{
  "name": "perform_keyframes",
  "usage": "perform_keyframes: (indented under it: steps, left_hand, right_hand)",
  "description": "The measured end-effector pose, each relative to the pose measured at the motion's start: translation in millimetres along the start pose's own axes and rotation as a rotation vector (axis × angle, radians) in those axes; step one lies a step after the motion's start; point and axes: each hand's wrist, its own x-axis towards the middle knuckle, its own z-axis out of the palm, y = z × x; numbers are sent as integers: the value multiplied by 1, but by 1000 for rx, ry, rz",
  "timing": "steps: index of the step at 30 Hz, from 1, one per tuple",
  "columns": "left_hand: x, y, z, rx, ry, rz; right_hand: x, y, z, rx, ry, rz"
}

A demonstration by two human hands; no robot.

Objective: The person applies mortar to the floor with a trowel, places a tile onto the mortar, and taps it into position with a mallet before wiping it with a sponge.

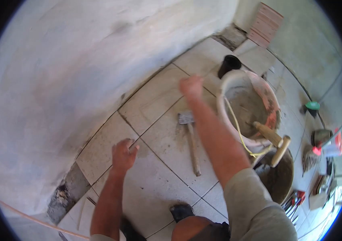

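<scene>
My left hand (124,156) is low over the pale floor tiles (159,176), near a tile joint. Its thumb stands apart from the fingers, and nothing shows in it. Farther forward, my right hand (191,85) is over the tiles between the wall and the bucket. Motion smears its fingers, so its grip is unclear. A mallet (193,150) with a wooden handle lies on the floor beside my right forearm. Right of that arm stands a round bucket (222,108) with grey mortar, a wooden-handled tool (269,134) and a yellow cord (235,118).
A black cup (229,65) stands behind the bucket. Another mortar container (287,172) is nearer me. The plastered wall (78,72) borders the tiles at left. Broken floor gaps (70,190) lie along it. A reddish tile (265,25) leans at the back; tools (295,203) lie at right.
</scene>
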Motion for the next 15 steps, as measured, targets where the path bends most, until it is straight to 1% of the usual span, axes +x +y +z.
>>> perform_keyframes:
  steps: [1, 2, 3, 4, 5, 6, 7, 8, 9, 10, 11, 12, 13, 14, 15]
  left_hand:
    - [5, -15, -8, 29, 81, 82]
    - [13, -22, -26, 70, 86, 66]
    - [19, -29, -50, 118, 80, 43]
    - [23, -37, -70, 186, 107, 57]
    - [22, -46, -88, 256, 127, 83]
    - [14, -60, -104, 277, 121, 40]
    - [6, -74, -120, 356, 61, 24]
    - [0, -88, -134, 428, -4, 20]
    - [-12, -103, -148, 425, -67, -14]
    - [-28, -118, -162, 420, -128, -41]
    - [-44, -127, -176, 432, -214, -130]
    - [-60, -134, -189, 442, -303, -218]
    - [-77, -143, -201, 430, -369, -313]
    - [-92, -147, -211, 418, -433, -408]
    - [-101, -145, -221, 415, -437, -416]
  right_hand:
    - [2, 9, -57, -32, -106, -17]
    - [37, 27, -34, -139, -174, 9]
    - [35, 32, -58, -292, -61, -68]
    - [53, 42, -58, -370, -131, -30]
    - [73, 53, -56, -437, -156, 10]
    - [97, 72, -39, -562, -71, 35]
    - [101, 71, -59, -540, -168, 44]
    - [128, 87, -50, -417, -182, 251]
    - [147, 104, -43, -381, -234, 343]
    - [149, 108, -56, -310, -269, 372]
    - [162, 129, -47, -255, -245, 426]
    - [162, 139, -49, -124, -299, 415]
    - [160, 152, -49, -168, -467, 275]
    - [146, 136, -60, -62, -458, 475]
    - [134, 116, -69, 47, -439, 670]
